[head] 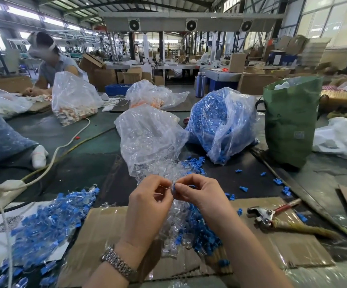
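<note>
Left hand [149, 197] tight on a clear part [164, 187], right hand [199, 192] on a blue part [174, 186], above taped cardboard [272, 248], factory hall [126, 5].

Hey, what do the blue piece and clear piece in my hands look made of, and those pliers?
The blue piece in the right hand: likely opaque moulded plastic, even matte colour. The clear piece in the left hand: probably transparent plastic, see-through with glints. The pliers: grey metal head, dull shine; one handle red-coated, the other wrapped in yellowish tape or cloth.
</note>
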{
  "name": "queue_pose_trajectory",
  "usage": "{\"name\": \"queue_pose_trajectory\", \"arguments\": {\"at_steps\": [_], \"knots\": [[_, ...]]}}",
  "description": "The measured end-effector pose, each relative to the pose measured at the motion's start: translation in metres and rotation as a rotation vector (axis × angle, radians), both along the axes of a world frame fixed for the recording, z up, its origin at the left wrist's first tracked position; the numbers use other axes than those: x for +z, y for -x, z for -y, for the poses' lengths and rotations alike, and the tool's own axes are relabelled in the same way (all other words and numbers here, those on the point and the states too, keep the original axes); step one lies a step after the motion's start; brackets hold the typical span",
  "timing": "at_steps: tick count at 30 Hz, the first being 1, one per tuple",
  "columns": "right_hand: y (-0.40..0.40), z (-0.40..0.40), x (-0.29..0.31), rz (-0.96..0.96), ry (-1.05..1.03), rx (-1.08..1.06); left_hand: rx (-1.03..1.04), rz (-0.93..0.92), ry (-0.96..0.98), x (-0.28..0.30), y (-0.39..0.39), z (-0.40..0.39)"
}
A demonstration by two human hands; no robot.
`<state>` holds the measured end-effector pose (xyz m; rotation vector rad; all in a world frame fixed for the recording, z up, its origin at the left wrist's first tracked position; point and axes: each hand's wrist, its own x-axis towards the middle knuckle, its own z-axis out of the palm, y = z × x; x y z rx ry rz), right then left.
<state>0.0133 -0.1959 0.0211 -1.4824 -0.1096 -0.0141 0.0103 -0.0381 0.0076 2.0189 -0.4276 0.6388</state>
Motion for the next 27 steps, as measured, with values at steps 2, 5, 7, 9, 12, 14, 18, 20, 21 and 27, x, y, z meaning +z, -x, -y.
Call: {"name": "queue_pose_trajectory", "arguments": {"at_steps": [2, 5, 7, 9, 12, 14, 18, 20, 21, 27], "knots": [[0.0, 0.003, 0.002, 0.021, -0.009, -0.007, -0.119, -0.277, 0.287, 0.001, -0.002, -0.002], [0.001, 0.007, 0.005, 0.045, -0.023, 0.025, -0.41, -0.625, 0.584, 0.004, -0.005, -0.008], [0.002, 0.007, 0.006, 0.074, 0.003, 0.02, -0.5, -0.694, 0.681, 0.005, -0.006, -0.009], [0.002, 0.005, 0.005, 0.104, 0.053, -0.001, -0.534, -0.728, 0.759, 0.005, -0.007, -0.009], [0.001, 0.005, 0.005, 0.119, 0.142, -0.022, -0.495, -0.754, 0.842, 0.005, -0.009, -0.01], [0.001, 0.008, 0.005, 0.135, 0.175, -0.005, -0.48, -0.759, 0.874, 0.006, -0.01, -0.012], [0.002, 0.013, 0.007, 0.197, 0.265, 0.058, -0.504, -0.799, 0.924, 0.007, -0.01, -0.015], [0.002, 0.015, 0.006, 0.215, 0.346, 0.065, -0.503, -0.802, 0.914, 0.005, -0.011, -0.015], [0.002, 0.015, 0.006, 0.222, 0.384, 0.058, -0.497, -0.801, 0.901, 0.004, -0.011, -0.015], [0.002, 0.013, 0.003, 0.28, 0.487, 0.023, -0.492, -0.803, 0.829, -0.002, -0.014, -0.014]]}}
